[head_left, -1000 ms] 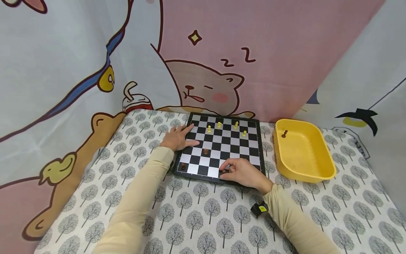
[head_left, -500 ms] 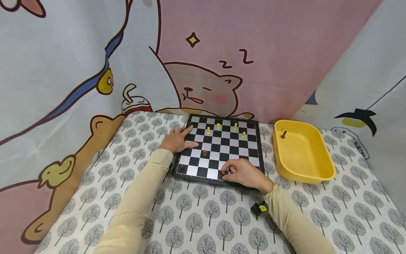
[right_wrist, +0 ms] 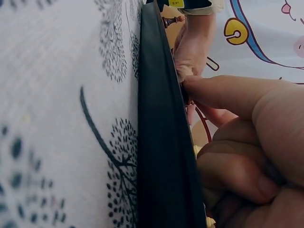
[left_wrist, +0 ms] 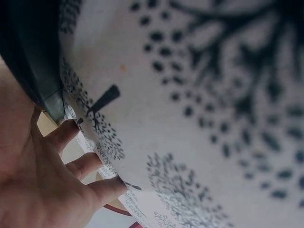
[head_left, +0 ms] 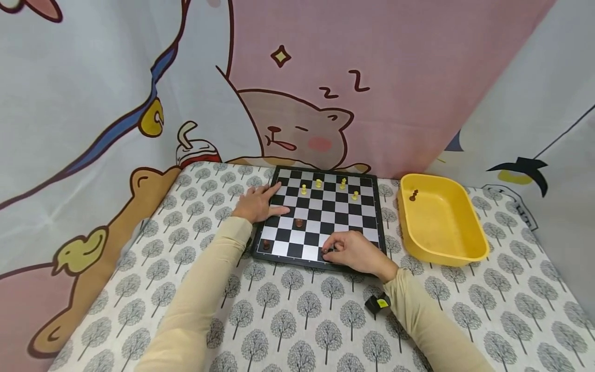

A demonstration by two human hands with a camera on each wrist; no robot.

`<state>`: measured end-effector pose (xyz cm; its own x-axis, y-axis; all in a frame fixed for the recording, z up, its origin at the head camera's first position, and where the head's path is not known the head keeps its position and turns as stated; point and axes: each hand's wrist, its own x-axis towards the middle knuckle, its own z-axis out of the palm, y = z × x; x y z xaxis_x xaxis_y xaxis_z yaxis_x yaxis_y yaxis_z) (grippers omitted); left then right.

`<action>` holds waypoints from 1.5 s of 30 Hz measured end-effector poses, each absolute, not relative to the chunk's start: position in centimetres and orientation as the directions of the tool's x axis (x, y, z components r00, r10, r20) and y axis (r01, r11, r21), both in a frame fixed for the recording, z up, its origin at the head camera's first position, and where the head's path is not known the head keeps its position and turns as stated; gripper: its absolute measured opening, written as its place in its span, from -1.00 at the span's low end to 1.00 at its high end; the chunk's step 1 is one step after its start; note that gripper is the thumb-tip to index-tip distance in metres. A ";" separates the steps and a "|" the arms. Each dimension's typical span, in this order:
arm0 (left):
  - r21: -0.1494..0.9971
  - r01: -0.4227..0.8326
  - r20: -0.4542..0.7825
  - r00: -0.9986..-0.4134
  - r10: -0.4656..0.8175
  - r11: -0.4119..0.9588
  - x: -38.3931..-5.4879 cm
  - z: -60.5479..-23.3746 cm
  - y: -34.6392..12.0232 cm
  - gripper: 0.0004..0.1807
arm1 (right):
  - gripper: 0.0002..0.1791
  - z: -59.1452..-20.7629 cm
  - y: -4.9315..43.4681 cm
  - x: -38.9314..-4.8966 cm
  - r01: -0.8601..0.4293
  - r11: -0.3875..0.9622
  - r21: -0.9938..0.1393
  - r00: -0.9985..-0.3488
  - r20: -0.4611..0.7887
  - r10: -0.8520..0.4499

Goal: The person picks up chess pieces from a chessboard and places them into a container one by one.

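A black-and-white chessboard (head_left: 327,217) lies on the table. My left hand (head_left: 255,204) rests along its left edge, thumb and forefinger spread straight over the rim; in the left wrist view more fingers (left_wrist: 107,190) extend over the cloth. At the near edge my right hand (head_left: 353,250) pinches a small brown chess piece (head_left: 324,251) between thumb and forefinger, mostly hidden by the fingertips. One brown piece (head_left: 266,245) stands in the near left corner, another brown piece (head_left: 299,222) nearer the middle. Several yellow pieces (head_left: 304,189) stand on the far half.
Right of the board sits a yellow plastic tub (head_left: 481,248), with a brown chess piece (head_left: 413,195) lying at its far left. A tree-print cloth (head_left: 279,320) covers the table. A cartoon curtain (head_left: 395,77) hangs behind. A black strapped device (head_left: 378,304) is on the right wrist.
The head view has shifted slightly. My right fingers stay at the same near-edge square with the brown piece, and the left hand keeps its place on the board's edge.
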<state>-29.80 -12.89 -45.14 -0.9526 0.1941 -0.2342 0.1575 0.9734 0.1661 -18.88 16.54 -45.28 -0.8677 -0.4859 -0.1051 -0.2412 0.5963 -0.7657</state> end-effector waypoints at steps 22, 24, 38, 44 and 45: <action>0.162 0.158 -0.251 -0.948 0.195 0.974 -29.9 -45.2 -12.8 0.04 | -0.88 -45.2 16.7 -18.9 -0.172 0.521 -0.836 -0.855 -0.136 -0.500; 0.162 0.157 -0.252 -0.948 0.195 0.974 -29.8 -45.1 -12.8 0.04 | -0.88 -45.2 16.7 -18.8 -0.175 0.522 -0.835 -0.857 -0.131 -0.498; 0.168 0.157 -0.243 -0.950 0.195 0.973 -29.8 -45.2 -12.8 0.04 | -0.86 -44.7 17.3 -19.0 -0.179 0.488 -0.855 -0.857 -0.108 -0.503; 0.175 0.153 -0.248 -0.949 0.194 0.973 -29.8 -45.1 -12.9 0.04 | -0.85 -44.2 18.0 -19.2 -0.201 0.516 -0.833 -0.875 -0.085 -0.477; 0.175 0.152 -0.250 -0.949 0.194 0.973 -29.8 -45.1 -12.9 0.04 | -0.85 -44.1 18.1 -19.2 -0.207 0.526 -0.825 -0.879 -0.080 -0.471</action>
